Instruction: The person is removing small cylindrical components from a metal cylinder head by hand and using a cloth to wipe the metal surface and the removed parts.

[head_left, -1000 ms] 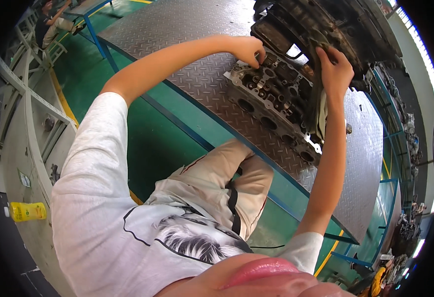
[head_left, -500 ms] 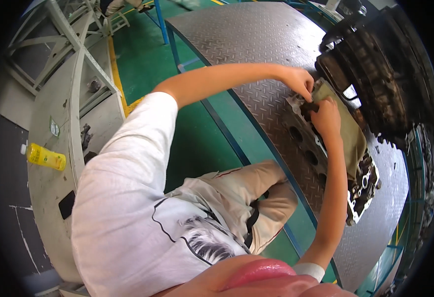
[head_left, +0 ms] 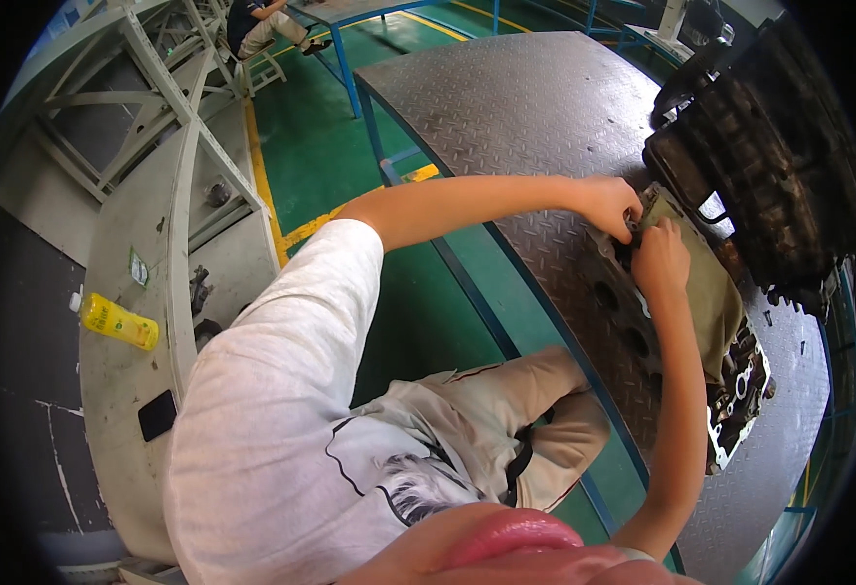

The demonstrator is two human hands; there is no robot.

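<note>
Cylinder head (head_left: 740, 385) lies on treadplate table (head_left: 506, 107) over green floor (head_left: 311, 146).

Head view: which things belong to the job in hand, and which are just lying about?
Likely part of the job:
- engine part, partly covered
- olive cloth, draped over it
- left hand and right hand, close together at the cloth's far end

Apparently just lying about:
- yellow bottle
- flat black object, on the same bench
</note>
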